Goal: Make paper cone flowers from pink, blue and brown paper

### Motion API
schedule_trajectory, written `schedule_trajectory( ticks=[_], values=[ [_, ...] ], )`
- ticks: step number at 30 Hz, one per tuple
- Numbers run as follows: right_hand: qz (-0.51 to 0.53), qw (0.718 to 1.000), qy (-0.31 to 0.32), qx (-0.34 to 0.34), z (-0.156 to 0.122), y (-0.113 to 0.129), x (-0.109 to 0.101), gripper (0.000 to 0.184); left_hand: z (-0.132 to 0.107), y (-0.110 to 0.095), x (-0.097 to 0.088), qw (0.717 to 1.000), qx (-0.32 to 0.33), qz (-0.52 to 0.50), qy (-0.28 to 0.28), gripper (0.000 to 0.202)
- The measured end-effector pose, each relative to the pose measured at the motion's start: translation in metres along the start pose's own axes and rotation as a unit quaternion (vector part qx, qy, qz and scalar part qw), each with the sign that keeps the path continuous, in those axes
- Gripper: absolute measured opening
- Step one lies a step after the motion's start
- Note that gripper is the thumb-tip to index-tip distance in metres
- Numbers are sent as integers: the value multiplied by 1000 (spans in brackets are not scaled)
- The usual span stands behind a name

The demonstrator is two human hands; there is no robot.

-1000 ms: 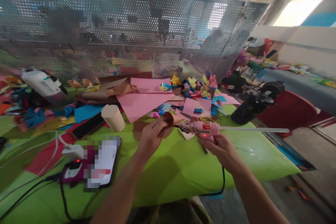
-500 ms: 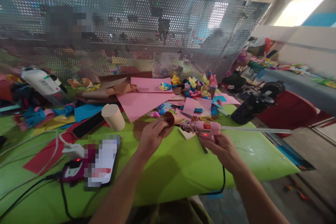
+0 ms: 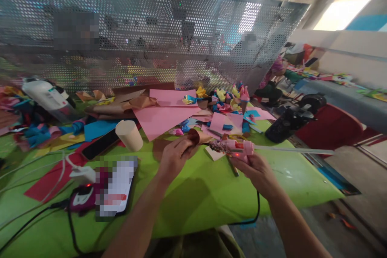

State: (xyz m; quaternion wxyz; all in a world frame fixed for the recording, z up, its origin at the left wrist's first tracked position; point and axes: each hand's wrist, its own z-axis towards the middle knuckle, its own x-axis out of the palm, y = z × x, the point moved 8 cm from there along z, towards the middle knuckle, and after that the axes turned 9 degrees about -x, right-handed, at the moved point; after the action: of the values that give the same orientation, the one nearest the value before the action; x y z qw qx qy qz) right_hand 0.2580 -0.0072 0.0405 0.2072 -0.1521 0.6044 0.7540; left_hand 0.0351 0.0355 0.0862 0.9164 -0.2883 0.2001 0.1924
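Note:
My left hand (image 3: 178,149) is closed on a brown paper cone (image 3: 196,137), its wide dark mouth toward the far left and its tip toward the right. My right hand (image 3: 254,169) grips a pink hot glue gun (image 3: 238,148) by the handle. Its crusted nozzle points left, close beside the cone; whether they touch I cannot tell. A long clear glue stick (image 3: 290,150) juts from the gun's back, and a small red light glows on its side. Below the gun lies a pale paper piece (image 3: 214,154), partly hidden.
A cream paper roll (image 3: 129,135) stands left of my hands. Nearer are a phone (image 3: 119,185) and a purple power strip (image 3: 81,199) with cables. Pink sheets (image 3: 166,119) and crumpled coloured paper lie behind. A perforated metal screen (image 3: 151,48) closes off the back; a black tripod-like item (image 3: 282,123) stands right.
The view has shifted very slightly. Both hands keep their hold, and the cone and glue gun stay almost where they were.

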Motion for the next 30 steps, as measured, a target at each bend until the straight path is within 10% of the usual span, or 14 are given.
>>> schedule_trajectory(
  ticks=[30],
  values=[
    [11, 999, -36, 13, 2, -13, -5, 47, -6, 15, 3, 999, -43, -6, 16, 13]
  ],
)
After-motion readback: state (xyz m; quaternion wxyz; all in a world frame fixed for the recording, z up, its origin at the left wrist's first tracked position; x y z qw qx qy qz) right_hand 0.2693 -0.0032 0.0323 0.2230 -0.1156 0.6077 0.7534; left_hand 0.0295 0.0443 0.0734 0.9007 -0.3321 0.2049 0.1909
